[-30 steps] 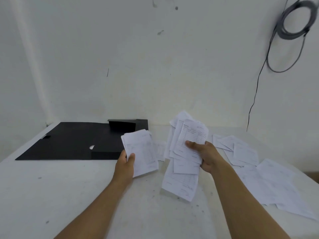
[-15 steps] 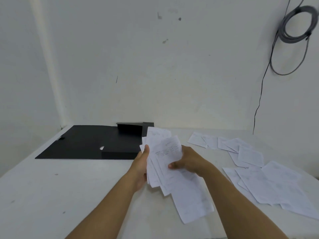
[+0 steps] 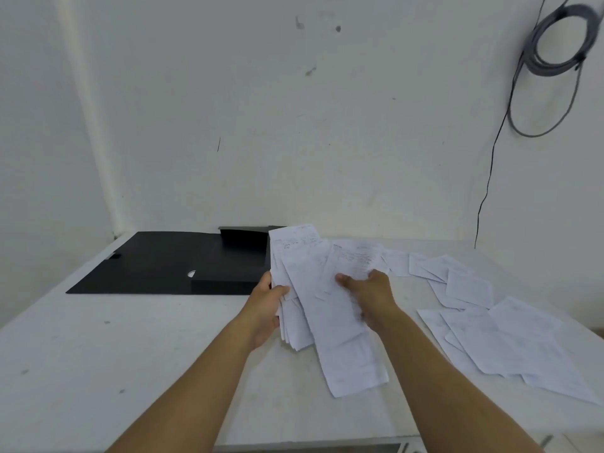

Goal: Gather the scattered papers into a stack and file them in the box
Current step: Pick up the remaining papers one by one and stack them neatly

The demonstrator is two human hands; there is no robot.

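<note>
Both my hands hold one uneven bundle of white printed papers (image 3: 322, 289) over the middle of the white table (image 3: 130, 354). My left hand (image 3: 268, 305) grips its left edge, thumb on top. My right hand (image 3: 369, 295) grips its right side, thumb across the sheets. The bundle's lower sheets fan out and reach down to the tabletop. The black file box (image 3: 170, 263) lies opened flat at the back left, touching the bundle's far left corner in the view. Loose papers (image 3: 490, 331) lie scattered on the table to the right.
A white wall stands just behind the table. A coil of grey cable (image 3: 555, 40) hangs on the wall at upper right, with a thin black wire running down to the table's back edge. The table's front edge (image 3: 310, 443) shows at the bottom.
One second ago each hand held its own bunch of papers. My hands have come together and the two bunches are now merged into one bundle held by both.
</note>
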